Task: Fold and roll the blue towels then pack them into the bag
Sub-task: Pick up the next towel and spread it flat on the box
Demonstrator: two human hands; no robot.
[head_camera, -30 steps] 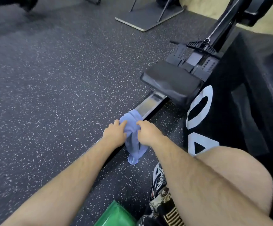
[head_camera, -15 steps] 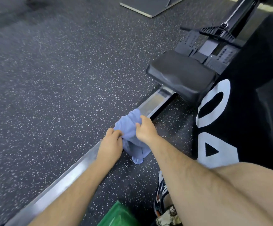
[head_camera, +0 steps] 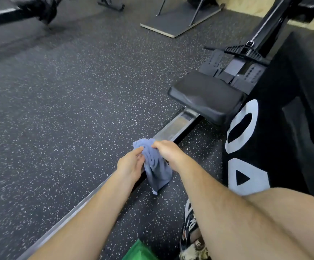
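Observation:
A crumpled blue towel (head_camera: 157, 170) hangs between both hands, above the metal rail of a rowing machine. My left hand (head_camera: 131, 164) pinches its upper left edge with fingertips. My right hand (head_camera: 168, 151) grips the top of the towel from the right. The lower end of the towel dangles loose toward the floor. A green bag (head_camera: 139, 251) peeks in at the bottom edge, mostly cut off.
The rowing machine's rail (head_camera: 173, 128) runs diagonally, with its black seat (head_camera: 206, 98) beyond the hands. A big black box with white lettering (head_camera: 276, 128) stands to the right. My bare knee (head_camera: 274, 222) fills the lower right. Speckled rubber floor (head_camera: 68, 109) spreads left.
The towel has been drawn up and now hangs longer and narrower. My right hand shifted to the top of it; my left hand went from a fist to a fingertip pinch. The view tilted up.

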